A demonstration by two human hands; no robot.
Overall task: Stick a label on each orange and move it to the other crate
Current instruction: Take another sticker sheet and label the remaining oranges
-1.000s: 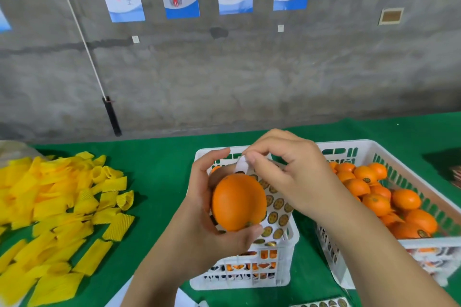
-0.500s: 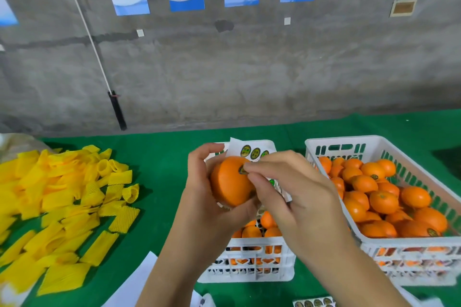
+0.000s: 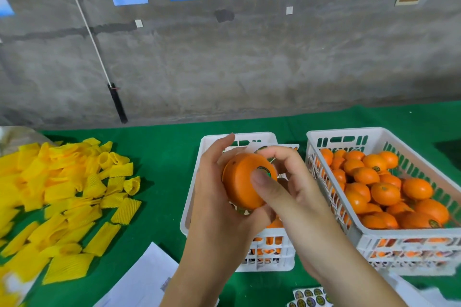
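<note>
Fingers of the left hand (image 3: 219, 204) grasp an orange (image 3: 245, 180) above the near crate (image 3: 192, 197); right hand (image 3: 289, 194) thumb presses a round green label (image 3: 264, 171), facing the camera, onto its smooth skin.

foam sleeves (image 3: 62, 207) left, crates (two) (image 3: 381, 239) right

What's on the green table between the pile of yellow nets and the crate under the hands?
Nothing: in the head view, only bare green cloth lies between the yellow nets and the near crate.
</note>
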